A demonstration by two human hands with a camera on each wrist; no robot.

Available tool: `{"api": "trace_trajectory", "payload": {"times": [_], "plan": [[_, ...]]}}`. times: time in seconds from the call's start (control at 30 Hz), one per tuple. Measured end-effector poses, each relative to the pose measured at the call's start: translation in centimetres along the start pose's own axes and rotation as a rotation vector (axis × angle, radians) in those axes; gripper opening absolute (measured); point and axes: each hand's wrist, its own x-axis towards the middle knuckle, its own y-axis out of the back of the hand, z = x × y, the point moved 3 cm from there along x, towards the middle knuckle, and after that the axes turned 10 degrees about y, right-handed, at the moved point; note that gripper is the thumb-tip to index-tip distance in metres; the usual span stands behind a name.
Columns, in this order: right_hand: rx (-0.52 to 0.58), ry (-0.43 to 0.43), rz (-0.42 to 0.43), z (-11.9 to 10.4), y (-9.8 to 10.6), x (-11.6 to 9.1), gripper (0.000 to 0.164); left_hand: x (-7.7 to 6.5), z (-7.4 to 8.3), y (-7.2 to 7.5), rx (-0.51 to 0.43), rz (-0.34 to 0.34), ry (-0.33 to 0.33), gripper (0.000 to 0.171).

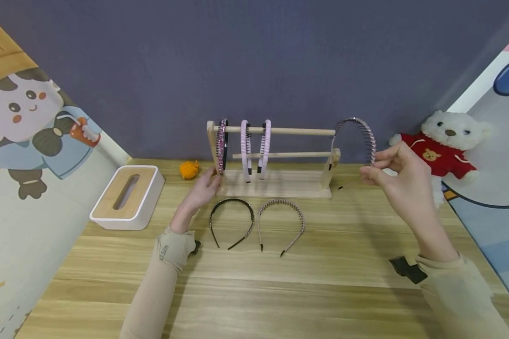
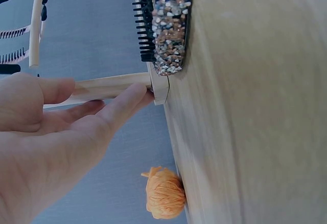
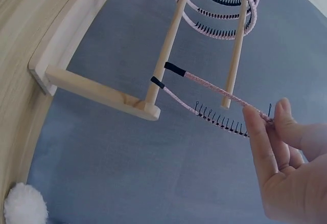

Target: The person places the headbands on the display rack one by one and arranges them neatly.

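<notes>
A wooden headband rack (image 1: 288, 181) stands at the back of the table. My left hand (image 1: 199, 189) grips its left upright, thumb and fingers on either side of the wood (image 2: 102, 87). At the rack's right end, my right hand (image 1: 407, 188) pinches a thin pink toothed headband (image 1: 368, 131) by one side. Its black-tipped ends (image 3: 175, 69) are beside the rods' free ends in the right wrist view. A glittery headband (image 1: 221, 150) and two light pink headbands (image 1: 243, 146) hang on the rack. A dark headband (image 1: 253, 214) and a pink beaded one (image 1: 302, 216) lie in front.
A white tissue box with a wooden lid (image 1: 152, 195) stands at the left. An orange yarn ball (image 1: 189, 169) sits by the left hand. A white teddy bear in a red sweater (image 1: 441, 157) leans at the right, behind the right hand. A dark wall (image 1: 280, 61) rises behind.
</notes>
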Motion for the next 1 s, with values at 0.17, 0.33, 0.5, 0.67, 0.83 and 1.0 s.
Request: {"api": "trace_trajectory", "payload": {"times": [0.17, 0.33, 0.5, 0.67, 0.83, 1.0], "plan": [[0.035, 0.009, 0.009, -0.5, -0.7, 0.7, 0.034, 0.6, -1.0, 0.1, -0.049, -0.025, -0.024, 0.056], [0.056, 0.029, 0.008, -0.8, -1.5, 1.3, 0.033, 0.6, -1.0, 0.1, -0.051, -0.020, -0.019, 0.057], [0.058, 0.033, 0.001, -1.1, -2.3, 1.9, 0.032, 0.6, -1.0, 0.3, -0.052, -0.018, -0.038, 0.056], [0.089, 0.044, -0.005, -1.4, -3.1, 2.4, 0.031, 0.1, -0.2, 0.1, -0.021, -0.010, 0.000, 0.054], [0.120, 0.056, -0.014, -1.8, -4.0, 2.9, 0.030, -0.1, 0.2, 0.0, -0.013, -0.008, 0.020, 0.053], [0.137, 0.099, -0.013, -2.1, -5.0, 3.4, 0.029, -0.2, 0.3, -0.1, -0.013, -0.004, 0.018, 0.052]]}}
